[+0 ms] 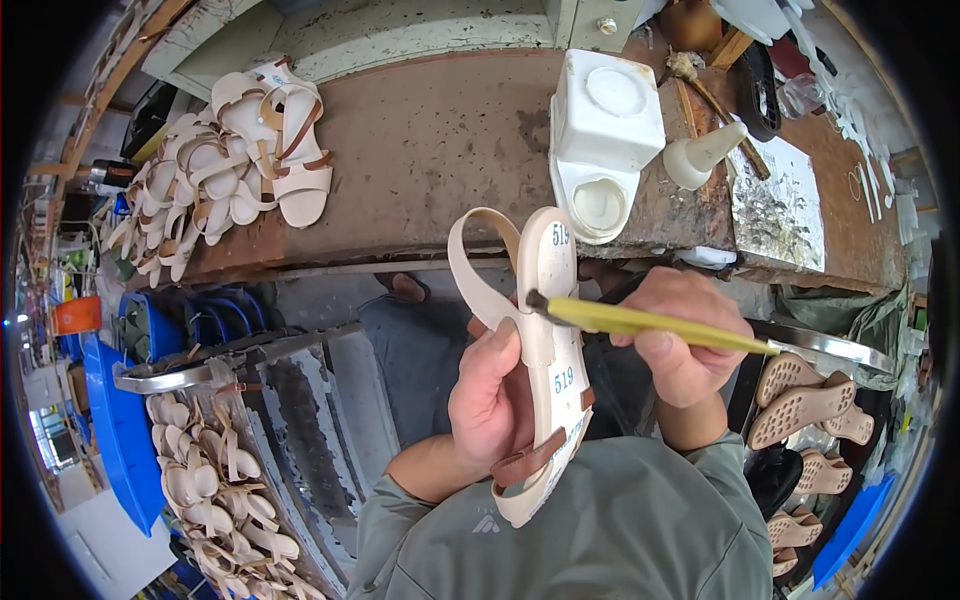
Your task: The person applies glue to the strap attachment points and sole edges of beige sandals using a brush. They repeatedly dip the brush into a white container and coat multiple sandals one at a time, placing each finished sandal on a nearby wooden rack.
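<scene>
Clearly a light thing: the cream sandal (548, 350) sits in the left hand (490, 400), sole side up, held near the body above the lap, in front of the near edge of the workbench (430, 150); fingers wrap its left edge with the thumb up along the side, a closed firm hold; the sole looks stiff and flat, smooth, likely a bit slick; straps are soft and floppy, one cream loop at the far end, one brown band near the heel; best taken by the sole edges at mid-length, not by the straps; right hand (680, 340) is closed round a thin yellow brush (650, 322), dark tip touching the sole near its far half; brush is light, rigid, held like a pen; white plastic jug (603, 140) stands on the far bench, right of centre, a small white nozzle bottle (703, 152) just beside it; heap of finished sandals (230, 170) lies far left; more sandals in a tray (215, 490) near left; tan soles (805, 410) stacked at right.
</scene>
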The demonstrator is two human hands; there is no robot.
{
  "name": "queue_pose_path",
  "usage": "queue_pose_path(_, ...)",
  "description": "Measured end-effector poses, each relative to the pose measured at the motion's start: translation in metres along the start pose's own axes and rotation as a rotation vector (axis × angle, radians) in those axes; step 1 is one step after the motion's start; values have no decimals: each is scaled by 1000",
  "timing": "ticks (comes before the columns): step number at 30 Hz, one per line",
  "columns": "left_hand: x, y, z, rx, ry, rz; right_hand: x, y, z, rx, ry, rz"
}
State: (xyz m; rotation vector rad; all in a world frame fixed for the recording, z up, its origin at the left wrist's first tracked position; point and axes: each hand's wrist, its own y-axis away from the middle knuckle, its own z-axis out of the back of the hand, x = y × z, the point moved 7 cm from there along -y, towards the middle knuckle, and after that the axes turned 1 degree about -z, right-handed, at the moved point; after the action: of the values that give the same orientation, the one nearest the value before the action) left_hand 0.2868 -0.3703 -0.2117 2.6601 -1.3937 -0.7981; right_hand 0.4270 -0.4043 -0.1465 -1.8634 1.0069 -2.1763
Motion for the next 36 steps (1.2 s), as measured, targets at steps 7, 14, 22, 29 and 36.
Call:
queue_pose_path(7, -2, 12, -20, -21, 14, -57, 23, 13, -1, 34, -43, 145)
queue_pose_path(14, 1, 22, -26, -4, -62, -95, 39, 32, 2, 53, -123, 169)
queue_pose_path(22, 4, 32, -41, 80, -81, -101, 43, 10, 19, -8, -34, 44)
queue_pose_path(29, 6, 35, -47, -4, -59, -141, 56, 33, 10, 42, -77, 252)
queue_pose_path(36, 7, 34, -49, 28, -38, -162, 60, 55, 4, 29, 25, 323)
